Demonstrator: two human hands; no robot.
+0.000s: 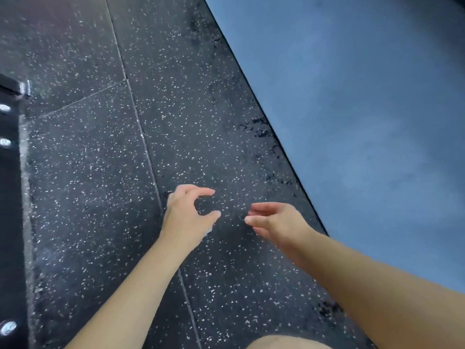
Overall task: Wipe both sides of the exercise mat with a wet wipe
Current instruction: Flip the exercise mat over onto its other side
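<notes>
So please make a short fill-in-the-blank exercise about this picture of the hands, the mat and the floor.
1. The exercise mat is ____ in colour.
2. The mat lies on the person's ____ side.
3. The left hand and the right hand are above the ____ floor, not above the mat.
4. Both hands hold ____.

Missing words: blue; right; speckled; nothing

Open passage: speckled black rubber tile floor (pixel 100 197), flat, running between a blue foam exercise mat (pixel 364 122) on the right and a black metal frame with shiny bolt heads (pixel 8 197) along the left edge. Obstructions on the floor strip: a bare knee (pixel 284 342) at bottom edge; mat lies flat.
</notes>
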